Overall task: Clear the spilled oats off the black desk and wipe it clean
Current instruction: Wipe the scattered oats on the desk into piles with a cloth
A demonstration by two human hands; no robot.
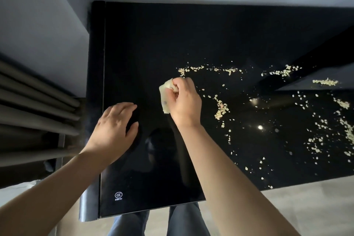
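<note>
- At 9 o'clock in the view hang grey folds point(38, 90), maybe a curtain.
- The left hand point(115, 126) is at about 7 o'clock from the middle of the black desk point(153, 44). Its fingers are straight and close together, and it holds nothing. I cannot tell if it lies on the shiny top or floats just over it.
- A small white mark point(118, 195) sits on the desk corner at 7 o'clock.
- The pale cloth point(165, 96) is pressed on the desk near the middle, poking out at 9 o'clock from the right hand.
- The right hand point(184, 101) has its fingers curled tight round that cloth.
- The oats point(221, 110) lie in a thin line at 12 o'clock from the right hand and a little heap at 3 o'clock from it. Many more are sprinkled out to the desk's far side, from 2 to 4 o'clock.
- I think the job is partly done. The side by the left hand looks bare and shiny. The other side has lots of oats to gather and take off, and then the whole top needs a wipe.
</note>
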